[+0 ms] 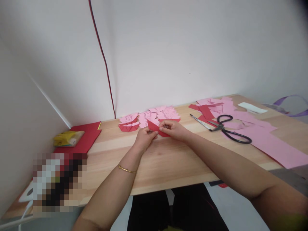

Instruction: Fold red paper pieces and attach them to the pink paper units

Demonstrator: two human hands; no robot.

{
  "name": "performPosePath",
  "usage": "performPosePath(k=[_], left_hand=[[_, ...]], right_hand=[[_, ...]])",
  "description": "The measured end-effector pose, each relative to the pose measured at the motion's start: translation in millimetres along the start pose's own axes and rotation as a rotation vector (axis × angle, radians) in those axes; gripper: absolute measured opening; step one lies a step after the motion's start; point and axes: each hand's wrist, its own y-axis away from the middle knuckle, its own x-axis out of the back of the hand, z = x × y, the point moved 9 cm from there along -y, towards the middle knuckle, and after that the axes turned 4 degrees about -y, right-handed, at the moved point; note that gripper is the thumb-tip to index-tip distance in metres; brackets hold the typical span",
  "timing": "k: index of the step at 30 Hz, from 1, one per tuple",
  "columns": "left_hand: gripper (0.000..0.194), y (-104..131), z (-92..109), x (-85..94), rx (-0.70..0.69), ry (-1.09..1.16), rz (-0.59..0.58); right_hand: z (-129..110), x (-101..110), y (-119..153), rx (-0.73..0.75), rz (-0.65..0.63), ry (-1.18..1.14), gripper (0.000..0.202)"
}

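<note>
Between my two hands is a folded piece of red paper [152,125], held above the wooden table. My left hand [145,138] pinches its lower left part between thumb and fingers. My right hand [172,130] grips the right side, thumb pressed on the paper's face. Just behind my hands lie several pink paper cutouts with jagged edges [146,118]. A folded red paper boat shape [129,127] sits left of them, and another red piece [176,120] shows partly behind my right hand.
Black-handled scissors [220,127] and a pen [201,122] lie to the right among pink paper sheets [271,144] and red strips [206,111]. Red sheets [90,138] with a yellow packet [68,138] rest on the left. A wall [168,57] stands behind the table [115,144].
</note>
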Motion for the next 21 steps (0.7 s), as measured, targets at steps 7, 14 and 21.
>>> performPosePath(k=[7, 14, 21], left_hand=[[0.021, -3, -3, 0.2, 0.03, 0.252, -0.019], [0.026, -2, -7, 2.6, 0.114, 0.402, 0.013], [0.027, -3, -10, 1.7, 0.113, 0.425, 0.015]], right_hand=[[-3, -4, 2, -0.003, -0.051, 0.09, 0.023], [-7, 6, 1, 0.042, 0.082, 0.082, 0.016], [-34, 15, 7, 0.278, 0.236, 0.353, 0.007]])
